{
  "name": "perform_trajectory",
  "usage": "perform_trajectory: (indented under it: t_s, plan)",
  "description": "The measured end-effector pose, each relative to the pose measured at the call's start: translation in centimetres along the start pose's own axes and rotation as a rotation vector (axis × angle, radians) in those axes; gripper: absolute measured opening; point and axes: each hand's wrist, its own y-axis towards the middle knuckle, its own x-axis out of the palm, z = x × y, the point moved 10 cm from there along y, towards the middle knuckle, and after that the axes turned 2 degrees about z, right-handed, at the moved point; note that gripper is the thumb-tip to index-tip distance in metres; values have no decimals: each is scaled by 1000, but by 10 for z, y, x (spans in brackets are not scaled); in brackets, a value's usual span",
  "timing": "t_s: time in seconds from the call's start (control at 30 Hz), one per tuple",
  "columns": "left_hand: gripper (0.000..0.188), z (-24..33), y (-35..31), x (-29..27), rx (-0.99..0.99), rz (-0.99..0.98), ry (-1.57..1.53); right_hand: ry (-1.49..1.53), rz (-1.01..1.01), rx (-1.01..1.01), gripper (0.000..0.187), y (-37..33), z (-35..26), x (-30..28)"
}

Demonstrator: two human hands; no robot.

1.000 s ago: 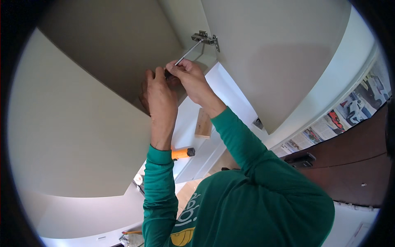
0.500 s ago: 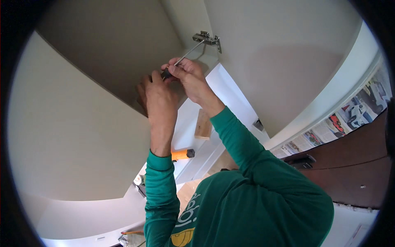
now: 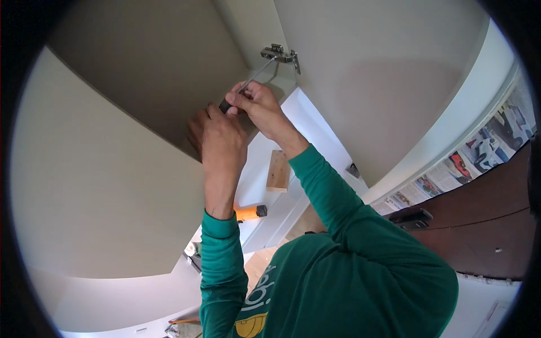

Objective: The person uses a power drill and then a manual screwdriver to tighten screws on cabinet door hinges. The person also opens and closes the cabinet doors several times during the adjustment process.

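Note:
A screwdriver (image 3: 262, 70) slants up and right, its tip at the metal hinge (image 3: 276, 54) that joins the cabinet's inner wall to the pale door panel (image 3: 383, 84). My right hand (image 3: 264, 110) pinches it where the thin shaft meets the black handle. Just below and left, my left hand (image 3: 221, 138) is closed about the rear of the handle; its fingertips are partly hidden behind the back of the hand. Whether the tip sits in a screw is too small to make out.
A second pale door panel (image 3: 107, 174) fills the left side. Below my hands, a wooden block (image 3: 278, 172) and an orange-and-black tool (image 3: 248, 213) lie on a white surface. Printed picture pages (image 3: 479, 152) line an edge at right, above a brown surface (image 3: 479, 231) bearing a black object (image 3: 414, 219).
My left hand has turned slightly around the handle, its fingers shifting, and more of the black handle shows. The right hand and the screwdriver tip stay at the same place by the hinge.

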Motion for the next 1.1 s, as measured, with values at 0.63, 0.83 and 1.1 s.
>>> perform_trajectory:
  t_s: [0.63,0.83,1.1]
  plan:
    - [27,10,6,-19,14,67,-74,121,-64,-23,35,-6,-1,4]
    - [28,14,8,-18,46,68,-88,143,-74,-48,37,-5,-7,0]
    - [20,26,-42,15,31,-119,-68,-399,257,-78,44,-190,-15,-46]
